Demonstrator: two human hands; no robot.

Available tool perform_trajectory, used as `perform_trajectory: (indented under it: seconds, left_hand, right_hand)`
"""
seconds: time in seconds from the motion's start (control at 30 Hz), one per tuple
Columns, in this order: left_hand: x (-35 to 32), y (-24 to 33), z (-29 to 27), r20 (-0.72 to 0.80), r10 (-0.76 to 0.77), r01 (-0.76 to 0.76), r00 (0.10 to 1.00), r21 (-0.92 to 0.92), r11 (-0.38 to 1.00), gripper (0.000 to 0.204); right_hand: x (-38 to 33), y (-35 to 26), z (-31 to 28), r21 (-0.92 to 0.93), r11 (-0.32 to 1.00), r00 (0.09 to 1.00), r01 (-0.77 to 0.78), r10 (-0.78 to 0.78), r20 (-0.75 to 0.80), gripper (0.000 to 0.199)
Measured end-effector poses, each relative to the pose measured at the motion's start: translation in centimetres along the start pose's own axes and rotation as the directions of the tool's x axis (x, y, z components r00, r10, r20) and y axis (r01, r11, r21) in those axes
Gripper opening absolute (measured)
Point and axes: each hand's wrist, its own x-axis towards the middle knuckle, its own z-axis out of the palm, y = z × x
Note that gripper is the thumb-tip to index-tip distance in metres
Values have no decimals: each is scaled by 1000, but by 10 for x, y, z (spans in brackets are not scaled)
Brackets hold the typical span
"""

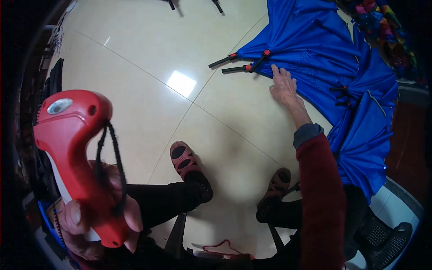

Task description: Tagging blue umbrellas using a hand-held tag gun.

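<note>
Close to the camera at the left, my left hand (76, 220) is wrapped round the grip of a red-and-white pistol-shaped handheld device (72, 121). The device has a silvery oval on its side, a comb-like edge at its far left and a black cord loop; its exact kind I cannot make out. Out to the right, my right hand (284, 87) reaches forward with its fingers stretched out and nothing in them. Its fingertips are at the edge of a blue umbrella (306, 49) lying partly spread; whether they touch the cloth I cannot tell. Black shafts with red fittings (248, 68) stick out beside the fingers.
More blue umbrella cloth (364, 130) spreads down the right side. Glossy cream tiles form the floor (135, 58), where my two feet in reddish shoes (182, 157) rest. Multicoloured cloth (382, 27) lies at the far right. Two black shaft ends (217, 5) show at the top.
</note>
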Motion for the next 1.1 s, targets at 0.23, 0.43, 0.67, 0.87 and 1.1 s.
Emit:
perform_trajectory:
  seconds: [0.23,0.43,0.67,0.87,1.1]
  left_hand:
    - [21,4,0,319,-20,14,947,21,1000,56]
    - [20,22,22,212,-213,241,954,-118,963,57]
    - [-15,26,42,210,-108,119,972,-43,992,55]
    - [-40,-13,35,185,70,-74,980,13,997,45]
    - [-38,6,14,254,23,-29,967,21,999,47]
  right_hand:
    - [4,4,-6,-64,998,999,14,-11,39,61]
    - [-15,16,-5,-90,993,995,80,-74,70,53]
    - [-57,29,-28,-24,997,981,79,-74,180,44]
    - [-118,49,-7,-68,997,966,29,-11,259,30]
    - [-184,62,-8,141,980,973,139,-161,163,13]
